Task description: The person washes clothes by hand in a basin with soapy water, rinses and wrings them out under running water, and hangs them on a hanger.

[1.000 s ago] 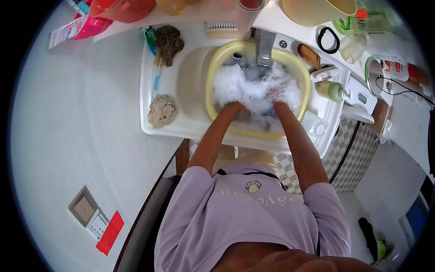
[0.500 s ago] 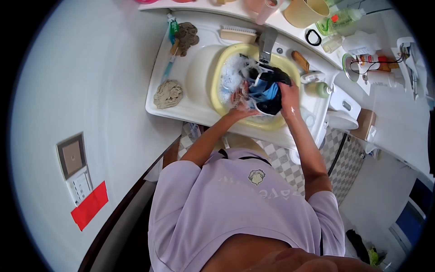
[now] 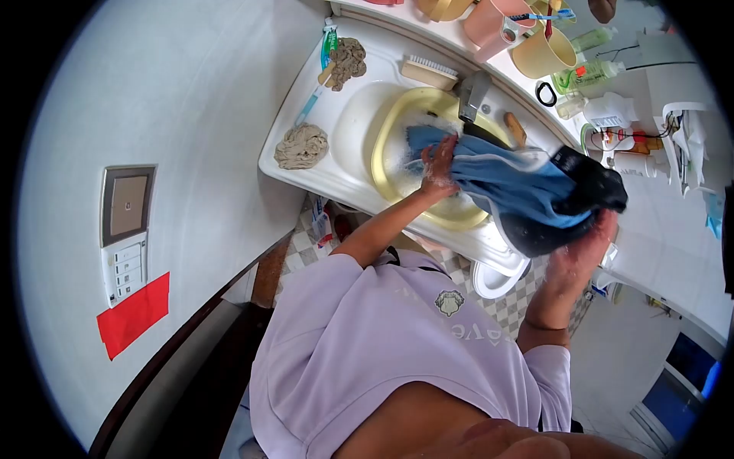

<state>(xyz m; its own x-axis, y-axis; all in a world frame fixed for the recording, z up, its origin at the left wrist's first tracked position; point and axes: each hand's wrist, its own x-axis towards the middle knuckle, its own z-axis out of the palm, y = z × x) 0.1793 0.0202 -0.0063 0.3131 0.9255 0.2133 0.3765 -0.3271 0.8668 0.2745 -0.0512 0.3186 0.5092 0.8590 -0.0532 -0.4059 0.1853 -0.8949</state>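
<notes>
A wet blue and black garment (image 3: pixel 520 180) is stretched between my two hands. My left hand (image 3: pixel 440 167) grips its blue end over the yellow basin (image 3: pixel 380 145), where some suds and water show. Raised to the right, beyond the basin's rim, my right hand (image 3: pixel 585 249) holds the black end, its fingers partly hidden by the cloth. The basin sits in the white sink (image 3: pixel 350 115) below the faucet (image 3: pixel 474 96), and the garment covers much of it.
On the sink's left side lie a beige cloth (image 3: pixel 301 146), a brown cloth (image 3: pixel 349 63), a toothbrush (image 3: pixel 311 102) and a toothpaste tube (image 3: pixel 329 44). A scrub brush (image 3: pixel 430 72) rests behind the basin. Cups and bottles (image 3: pixel 589 75) line the shelf.
Both hands have come up out of the suds with the garment. My right hand has moved far to the right, stretching it out. The view has shifted.
</notes>
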